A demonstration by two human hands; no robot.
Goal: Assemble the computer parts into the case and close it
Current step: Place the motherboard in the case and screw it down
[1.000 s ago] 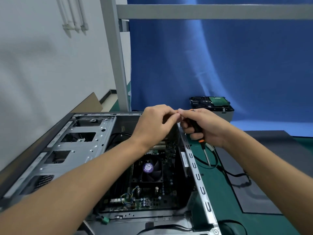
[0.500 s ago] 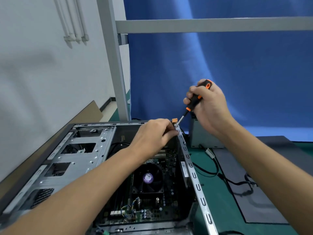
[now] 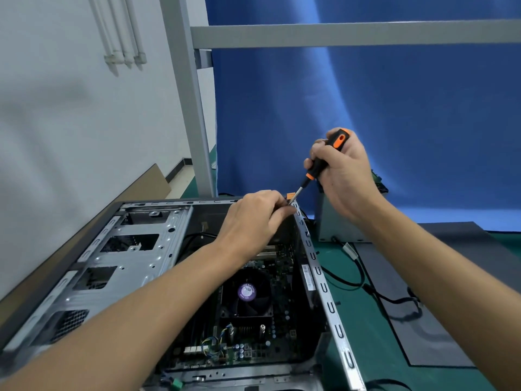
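Computer case [image 3: 135, 249] lying open on green mat [image 3: 366, 320], fan [image 3: 247, 292] visible inside. Left hand [image 3: 253, 218] at its far right corner, fingers pinched at the tip of a tilted screwdriver [image 3: 321, 165]; right hand [image 3: 345, 179] above, fingers wrapped round the handle.

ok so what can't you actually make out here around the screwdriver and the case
Head view only:
Whatever sits under the screwdriver tip at the case corner: covered by the left hand, so no screw shows.
Top of the grey box: behind the right hand.
The purple fan label: print too small to read.
Near end of the case: cut off by the bottom edge.
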